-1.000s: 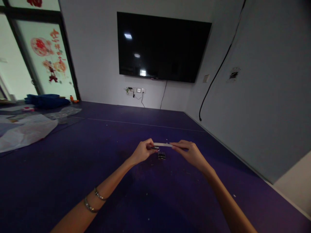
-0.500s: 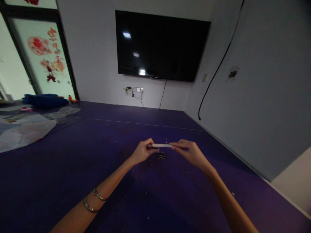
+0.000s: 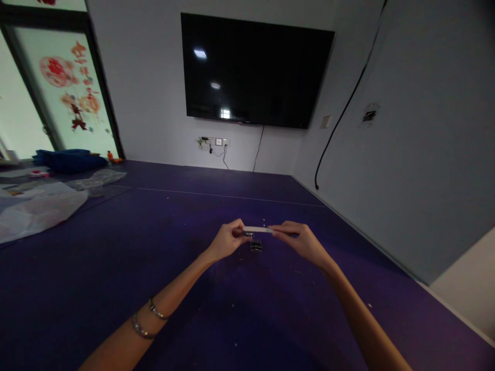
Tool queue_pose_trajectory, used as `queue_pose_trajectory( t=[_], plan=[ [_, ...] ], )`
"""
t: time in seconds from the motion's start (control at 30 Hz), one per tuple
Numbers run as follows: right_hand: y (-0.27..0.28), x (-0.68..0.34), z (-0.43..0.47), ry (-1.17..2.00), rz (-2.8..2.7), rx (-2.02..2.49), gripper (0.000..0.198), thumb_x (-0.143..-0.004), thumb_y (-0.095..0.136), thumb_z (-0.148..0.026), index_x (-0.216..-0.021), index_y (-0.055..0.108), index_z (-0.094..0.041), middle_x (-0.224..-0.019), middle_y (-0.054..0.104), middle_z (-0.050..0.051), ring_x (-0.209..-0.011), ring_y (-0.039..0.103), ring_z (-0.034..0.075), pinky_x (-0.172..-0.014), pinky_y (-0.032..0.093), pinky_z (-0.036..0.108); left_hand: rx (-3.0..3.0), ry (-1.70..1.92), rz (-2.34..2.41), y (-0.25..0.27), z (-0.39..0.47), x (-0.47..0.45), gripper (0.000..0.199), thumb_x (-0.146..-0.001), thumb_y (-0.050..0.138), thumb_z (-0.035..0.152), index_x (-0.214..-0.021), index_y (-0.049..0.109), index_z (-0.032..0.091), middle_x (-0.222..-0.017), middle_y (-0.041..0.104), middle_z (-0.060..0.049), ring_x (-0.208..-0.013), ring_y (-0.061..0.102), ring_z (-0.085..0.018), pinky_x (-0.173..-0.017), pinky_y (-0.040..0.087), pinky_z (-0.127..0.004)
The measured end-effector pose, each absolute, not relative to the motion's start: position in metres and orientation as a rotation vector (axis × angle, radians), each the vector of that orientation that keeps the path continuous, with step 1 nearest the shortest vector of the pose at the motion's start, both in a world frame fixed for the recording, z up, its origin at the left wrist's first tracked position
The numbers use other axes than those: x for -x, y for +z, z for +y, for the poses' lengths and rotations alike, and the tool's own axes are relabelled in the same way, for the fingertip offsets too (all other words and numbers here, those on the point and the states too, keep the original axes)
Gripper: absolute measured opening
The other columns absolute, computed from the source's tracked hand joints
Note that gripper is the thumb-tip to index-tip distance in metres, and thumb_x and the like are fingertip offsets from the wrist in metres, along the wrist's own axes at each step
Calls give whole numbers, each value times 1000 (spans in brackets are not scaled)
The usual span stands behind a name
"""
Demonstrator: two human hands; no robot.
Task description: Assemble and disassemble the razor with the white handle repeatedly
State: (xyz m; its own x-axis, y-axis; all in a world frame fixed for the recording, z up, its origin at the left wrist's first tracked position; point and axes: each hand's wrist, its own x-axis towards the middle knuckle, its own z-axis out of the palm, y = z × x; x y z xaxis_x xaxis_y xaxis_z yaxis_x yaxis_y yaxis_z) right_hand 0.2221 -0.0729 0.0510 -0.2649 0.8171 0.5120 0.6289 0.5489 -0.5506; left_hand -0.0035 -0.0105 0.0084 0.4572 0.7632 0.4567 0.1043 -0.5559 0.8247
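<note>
A thin white strip (image 3: 257, 229) is held level between my two hands above the purple surface. My left hand (image 3: 228, 239) pinches its left end, and a small shiny piece (image 3: 248, 234) shows by those fingertips, too small to make out. At the strip's right end, my right hand (image 3: 299, 237) grips with thumb and fingers. Just below the strip, a small clear box with something dark in it (image 3: 256, 246) rests on the surface.
The purple surface (image 3: 174, 216) is dotted with small white bits. Crumpled clear plastic (image 3: 50, 206) and dark blue cloth (image 3: 69, 161) lie at the left. A black cable (image 3: 340, 118) hangs along the right wall. A television (image 3: 255, 72) is mounted ahead.
Both hands keep their hold on the white strip, which looks tilted slightly differently. The view has shifted a little; the clear box stays in place.
</note>
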Motion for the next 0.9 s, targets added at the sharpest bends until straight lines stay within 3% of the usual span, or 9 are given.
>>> queue_pose_trajectory(
  t=[0.27,0.77,0.9],
  plan=[
    [48,-224,-70,330,-1997,1146,27,-82,56,-39,-100,70,-24,-79,66,4,-68,57,14,-60,42,25,-1943,1128,745,7,-10,3,23,-69,69,25,-69,48,17,-64,62,2,-63,59,-12,-59,44,-23],
    [53,-227,-74,306,-1955,1169,26,-82,56,-38,-99,71,-24,-82,68,5,-73,60,16,-66,45,28,-1912,1133,692,7,-11,2,23,-70,68,24,-69,46,17,-72,65,0,-70,62,-14,-66,46,-26],
    [54,-225,-76,307,-2000,1144,27,-82,56,-39,-100,70,-25,-82,68,5,-73,60,16,-65,45,27,-1941,1145,711,7,-11,2,23,-69,69,25,-69,48,17,-64,61,2,-63,60,-12,-59,43,-23]
  ],
)
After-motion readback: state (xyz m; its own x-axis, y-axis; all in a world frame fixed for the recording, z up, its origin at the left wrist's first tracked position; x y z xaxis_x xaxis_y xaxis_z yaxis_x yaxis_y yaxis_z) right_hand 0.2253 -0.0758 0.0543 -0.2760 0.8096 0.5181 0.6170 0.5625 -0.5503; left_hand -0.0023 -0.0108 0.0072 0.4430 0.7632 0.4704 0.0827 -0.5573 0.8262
